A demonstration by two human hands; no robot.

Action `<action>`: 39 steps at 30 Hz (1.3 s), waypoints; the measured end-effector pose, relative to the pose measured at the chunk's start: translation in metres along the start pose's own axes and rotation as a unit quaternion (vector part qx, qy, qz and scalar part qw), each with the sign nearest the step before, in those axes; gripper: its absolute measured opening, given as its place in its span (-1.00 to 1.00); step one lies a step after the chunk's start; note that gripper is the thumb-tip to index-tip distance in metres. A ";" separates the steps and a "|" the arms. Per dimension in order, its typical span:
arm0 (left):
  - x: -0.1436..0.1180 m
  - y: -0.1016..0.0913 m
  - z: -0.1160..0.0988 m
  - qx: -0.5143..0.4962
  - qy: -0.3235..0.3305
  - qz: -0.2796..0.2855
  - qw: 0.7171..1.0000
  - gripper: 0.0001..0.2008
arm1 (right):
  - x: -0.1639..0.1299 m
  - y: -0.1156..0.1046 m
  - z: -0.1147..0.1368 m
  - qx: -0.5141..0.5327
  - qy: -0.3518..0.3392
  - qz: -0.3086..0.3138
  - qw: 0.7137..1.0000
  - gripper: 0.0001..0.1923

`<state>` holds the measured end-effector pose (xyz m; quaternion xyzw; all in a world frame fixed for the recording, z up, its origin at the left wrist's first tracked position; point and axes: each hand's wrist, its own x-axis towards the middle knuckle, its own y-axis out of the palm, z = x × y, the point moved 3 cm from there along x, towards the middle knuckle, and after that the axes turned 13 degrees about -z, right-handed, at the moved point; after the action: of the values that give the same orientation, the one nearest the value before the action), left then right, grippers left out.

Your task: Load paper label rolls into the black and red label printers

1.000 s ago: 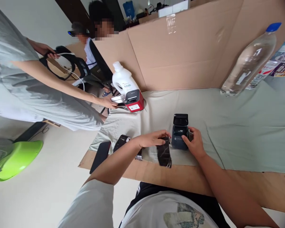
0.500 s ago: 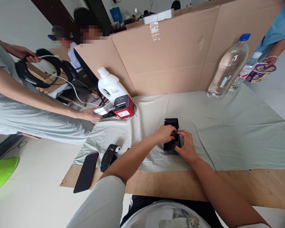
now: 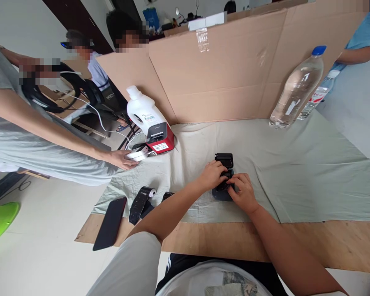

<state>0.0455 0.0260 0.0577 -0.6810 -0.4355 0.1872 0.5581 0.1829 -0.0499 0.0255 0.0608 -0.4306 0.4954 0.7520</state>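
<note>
A small black device (image 3: 223,195) with its lid (image 3: 224,160) flipped up at the far side sits on the cloth in front of me. My left hand (image 3: 213,174) reaches over it from the left, fingers curled down into its opening. At the right side, my right hand (image 3: 243,192) has thumb and fingertips pinched together over the same opening. Dark, shiny material shows between the hands, but what the fingertips grip is hidden. Left of my forearm lies a roll of black film (image 3: 139,204) with a white core, partly unrolled.
A phone (image 3: 110,224) lies at the table's left edge. Behind stand a red-black box (image 3: 160,139), a white jug (image 3: 145,109), and two water bottles, one large (image 3: 297,90), against a cardboard screen (image 3: 216,82). A co-worker's hand (image 3: 122,159) holds a white power strip (image 3: 137,153) at the left.
My fingers have shifted slightly over the opening, the right fingertips moving inward and down. The co-worker's power strip has turned and moved right. A purple package at the far right has left view.
</note>
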 end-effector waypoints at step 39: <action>-0.080 0.029 -0.009 -0.281 -0.018 -0.287 0.916 -0.53 | -0.004 0.001 0.004 -0.119 -0.022 0.008 0.993 -0.63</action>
<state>0.0196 -0.0439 0.0151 -0.6524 -0.6566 -0.0989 0.3654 0.1787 -0.0544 0.0246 -0.0218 -0.5030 0.4456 0.7403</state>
